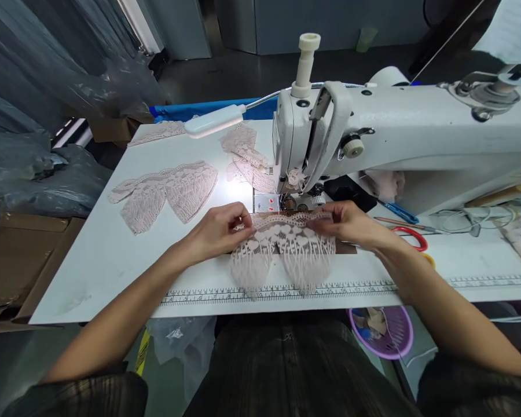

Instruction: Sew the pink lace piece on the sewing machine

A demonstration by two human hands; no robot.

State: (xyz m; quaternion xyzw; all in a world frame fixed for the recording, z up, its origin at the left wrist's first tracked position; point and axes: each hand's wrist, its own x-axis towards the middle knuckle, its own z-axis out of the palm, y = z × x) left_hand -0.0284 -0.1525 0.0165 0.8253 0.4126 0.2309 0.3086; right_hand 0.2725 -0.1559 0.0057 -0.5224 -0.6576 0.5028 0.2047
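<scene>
A pale pink lace piece (pixel 304 258) with two rounded lobes hangs between my hands, just in front of the sewing machine's needle area. My left hand (pixel 226 229) pinches its upper left edge between thumb and fingers. At the upper right edge, my right hand (pixel 345 223) is closed on the same lace. Its scalloped top border runs nearly level from one hand to the other. Behind it stands the white sewing machine (pixel 315 145), its metal needle plate (pixel 266 202) partly showing. The fingertips of my right hand are partly hidden by the lace.
Another lace piece (pixel 169 194) lies flat on the white table (pixel 91 255) at left, with crumpled lace (pixel 245 150) beside the machine head. A lamp (pixel 215 120) reaches over the table. Blue-handled scissors (pixel 402 213) and red-handled scissors (pixel 412 236) lie right. Below sits a purple basket (pixel 402 330).
</scene>
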